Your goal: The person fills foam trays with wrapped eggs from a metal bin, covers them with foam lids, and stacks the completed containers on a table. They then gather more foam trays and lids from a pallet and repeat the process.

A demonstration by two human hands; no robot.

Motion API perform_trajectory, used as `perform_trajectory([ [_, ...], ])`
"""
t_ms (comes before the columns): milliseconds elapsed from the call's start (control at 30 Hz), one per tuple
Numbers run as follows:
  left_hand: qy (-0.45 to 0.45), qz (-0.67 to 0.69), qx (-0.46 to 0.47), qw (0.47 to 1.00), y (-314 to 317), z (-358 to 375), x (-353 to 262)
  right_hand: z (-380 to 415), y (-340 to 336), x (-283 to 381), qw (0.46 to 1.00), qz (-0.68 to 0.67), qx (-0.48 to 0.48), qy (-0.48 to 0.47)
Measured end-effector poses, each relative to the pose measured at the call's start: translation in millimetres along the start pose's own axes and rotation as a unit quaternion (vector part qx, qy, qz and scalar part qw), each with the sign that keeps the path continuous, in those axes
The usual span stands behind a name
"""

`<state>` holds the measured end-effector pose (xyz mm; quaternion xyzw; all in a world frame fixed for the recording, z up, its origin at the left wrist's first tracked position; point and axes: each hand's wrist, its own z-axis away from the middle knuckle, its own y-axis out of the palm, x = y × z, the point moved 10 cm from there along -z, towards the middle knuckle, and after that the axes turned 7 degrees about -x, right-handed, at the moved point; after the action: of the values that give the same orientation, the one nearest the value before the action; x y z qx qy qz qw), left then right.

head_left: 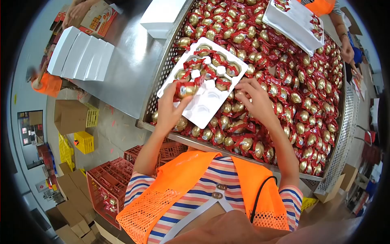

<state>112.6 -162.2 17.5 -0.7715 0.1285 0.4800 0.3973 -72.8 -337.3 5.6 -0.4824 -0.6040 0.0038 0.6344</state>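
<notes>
A white plastic tray [211, 103] with round pockets lies on a heap of gold eggs in red wrappers [300, 81]. Several of its pockets hold wrapped eggs; the near pockets are bare. My left hand [170, 107] holds one wrapped gold egg [186, 89] at the tray's left edge. My right hand [254, 99] rests on the heap at the tray's right edge, fingers curled among the eggs; whether it grips one I cannot tell.
The heap fills a perforated metal bin [162, 77]. A steel table [130, 61] to the left carries stacked white trays [81, 55] and a printed box [99, 18]. Another person's tray [294, 22] and hand [347, 51] are at the far right. Red crates [109, 183] stand below.
</notes>
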Motion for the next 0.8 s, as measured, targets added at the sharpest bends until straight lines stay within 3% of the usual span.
perform_trajectory([
  [100, 0.041, -0.111, 0.051, 0.992, 18.9, -21.2, 4.6, 19.3, -3.5, -5.6, 1.0, 0.016, -0.006, 0.002],
  [133, 0.119, -0.171, 0.056, 0.977, 25.9, -23.4, -2.1, 23.2, -3.4, -7.1, 0.999, 0.032, -0.001, 0.01],
  [300, 0.078, -0.309, 0.168, 0.933, 67.5, -35.3, 1.2, 26.6, -11.0, 0.2, 0.994, 0.102, 0.038, 0.0],
  [467, 0.074, -0.321, 0.18, 0.927, 73.7, -35.3, -5.6, 47.1, 6.5, -10.4, 0.982, 0.119, 0.149, -0.007],
  [567, 0.084, -0.197, 0.219, 0.952, 57.5, -41.8, -5.8, 59.5, 21.0, -11.4, 0.974, 0.093, 0.205, -0.016],
  [700, 0.115, -0.25, 0.234, 0.933, 56.4, -44.9, -1.3, 66.2, 40.5, -8.7, 0.966, 0.09, 0.236, -0.055],
  [733, 0.169, -0.272, 0.211, 0.923, 58.2, -44.1, -7.8, 67.5, 44.4, -7.3, 0.963, 0.098, 0.242, -0.067],
  [800, 0.194, -0.299, 0.208, 0.911, 60.6, -39.1, -6.1, 74.7, 53.0, -6.9, 0.956, 0.126, 0.248, -0.089],
])
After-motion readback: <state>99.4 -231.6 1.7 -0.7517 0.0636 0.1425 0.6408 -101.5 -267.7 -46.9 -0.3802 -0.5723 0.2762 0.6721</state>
